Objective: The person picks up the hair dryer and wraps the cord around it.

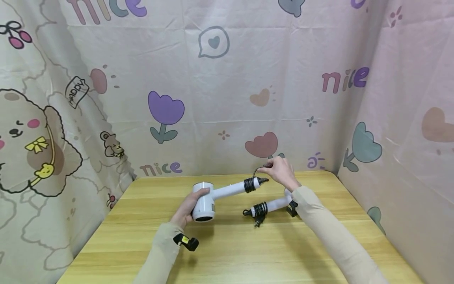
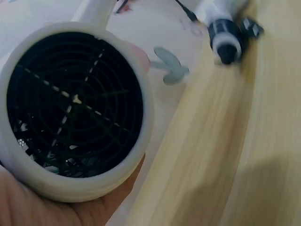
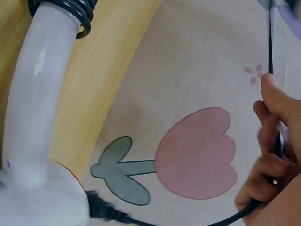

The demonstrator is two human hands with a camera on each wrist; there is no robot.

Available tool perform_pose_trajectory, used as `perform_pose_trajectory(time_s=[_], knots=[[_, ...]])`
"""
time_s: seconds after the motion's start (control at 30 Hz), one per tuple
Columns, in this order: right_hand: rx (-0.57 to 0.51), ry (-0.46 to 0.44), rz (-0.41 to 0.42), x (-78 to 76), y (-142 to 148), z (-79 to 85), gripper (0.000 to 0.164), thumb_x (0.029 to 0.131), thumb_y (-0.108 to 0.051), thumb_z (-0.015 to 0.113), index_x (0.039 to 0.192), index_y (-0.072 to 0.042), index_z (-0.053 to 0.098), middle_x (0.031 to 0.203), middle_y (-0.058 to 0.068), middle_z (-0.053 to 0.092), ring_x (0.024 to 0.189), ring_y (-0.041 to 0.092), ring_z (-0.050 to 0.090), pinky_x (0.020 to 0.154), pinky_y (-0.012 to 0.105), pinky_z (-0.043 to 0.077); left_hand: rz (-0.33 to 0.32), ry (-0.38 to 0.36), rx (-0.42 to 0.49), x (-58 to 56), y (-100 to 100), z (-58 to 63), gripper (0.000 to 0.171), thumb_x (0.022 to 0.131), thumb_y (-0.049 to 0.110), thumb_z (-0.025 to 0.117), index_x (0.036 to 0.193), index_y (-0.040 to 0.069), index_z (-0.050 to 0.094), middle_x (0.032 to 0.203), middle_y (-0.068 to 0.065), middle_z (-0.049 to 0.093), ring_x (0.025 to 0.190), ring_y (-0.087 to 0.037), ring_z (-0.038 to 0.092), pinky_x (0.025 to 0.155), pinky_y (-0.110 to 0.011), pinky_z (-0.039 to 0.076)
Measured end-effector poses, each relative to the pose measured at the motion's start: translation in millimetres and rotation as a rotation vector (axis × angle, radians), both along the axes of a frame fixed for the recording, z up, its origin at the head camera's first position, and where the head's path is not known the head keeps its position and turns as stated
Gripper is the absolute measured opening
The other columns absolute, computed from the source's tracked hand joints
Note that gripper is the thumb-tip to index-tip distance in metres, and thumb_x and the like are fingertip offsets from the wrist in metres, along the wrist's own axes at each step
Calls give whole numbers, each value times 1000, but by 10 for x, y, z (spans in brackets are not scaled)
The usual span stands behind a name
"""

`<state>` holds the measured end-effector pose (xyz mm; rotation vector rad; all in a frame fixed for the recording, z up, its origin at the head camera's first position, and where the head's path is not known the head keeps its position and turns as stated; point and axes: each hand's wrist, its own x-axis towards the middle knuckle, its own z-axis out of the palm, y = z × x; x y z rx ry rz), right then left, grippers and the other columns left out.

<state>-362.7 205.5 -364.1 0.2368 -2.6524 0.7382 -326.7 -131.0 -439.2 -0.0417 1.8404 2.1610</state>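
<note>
A white hair dryer is raised in my left hand, which grips its barrel. Its dark round grille faces the left wrist camera. The handle points right, with black cord wound around its end. Up and to the right, my right hand pinches a stretch of that cord between thumb and fingers. In the right wrist view the cord runs through the curled fingers. A second white hair dryer lies below the right hand, its head partly hidden by the right wrist.
The second dryer's own cord is wrapped around its handle, with a plug at the near side. Both stand over a wooden table. Printed cloth hangs behind and at both sides.
</note>
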Motion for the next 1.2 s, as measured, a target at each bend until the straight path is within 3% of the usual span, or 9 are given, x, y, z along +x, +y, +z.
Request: perform_pose_trajectory(time_s=[0.13, 0.27, 0.4, 0.67, 0.87, 1.2], knots=[[31, 130, 21, 58, -67, 25, 23, 81, -46, 77, 86, -24, 80, 85, -2, 76, 65, 13, 62, 53, 28, 43, 64, 70, -60, -8, -11, 5, 62, 84, 41, 73, 128, 7, 45, 91, -7, 68, 74, -22, 69, 67, -42, 60], [79, 203, 52, 94, -142, 13, 20, 80, -44, 78, 86, -25, 80, 81, -3, 76, 66, 14, 67, 55, 29, 47, 65, 131, -137, 5, -38, 33, 61, 85, 36, 73, 131, 9, 44, 94, -8, 66, 73, -21, 68, 65, -42, 60], [97, 189, 72, 117, -189, -25, 19, 79, -43, 80, 85, -25, 80, 79, -4, 76, 64, 16, 67, 51, 28, 46, 20, 171, -187, 25, -58, 45, 63, 86, 35, 73, 135, 9, 43, 98, -10, 65, 77, -21, 67, 66, -41, 60], [63, 139, 54, 112, -193, -68, 19, 78, -45, 80, 79, -26, 77, 76, -4, 75, 58, 11, 61, 47, 27, 40, -18, 131, -105, 17, -85, -5, 60, 87, 35, 70, 133, 9, 43, 96, -9, 66, 77, -22, 68, 68, -43, 60], [103, 211, 107, 146, -251, -52, 20, 80, -45, 78, 83, -25, 79, 78, -5, 75, 56, 8, 60, 46, 25, 40, -49, 181, -201, 1, -72, 30, 66, 85, 35, 73, 135, 7, 41, 100, -13, 65, 76, -22, 68, 67, -43, 60], [148, 476, 182, 268, -397, -36, 11, 79, -33, 81, 82, -22, 79, 80, -4, 75, 59, 8, 60, 49, 23, 44, 81, 233, -318, -31, -61, 70, 69, 80, 35, 79, 133, 4, 45, 108, -19, 61, 76, -23, 66, 64, -40, 59]])
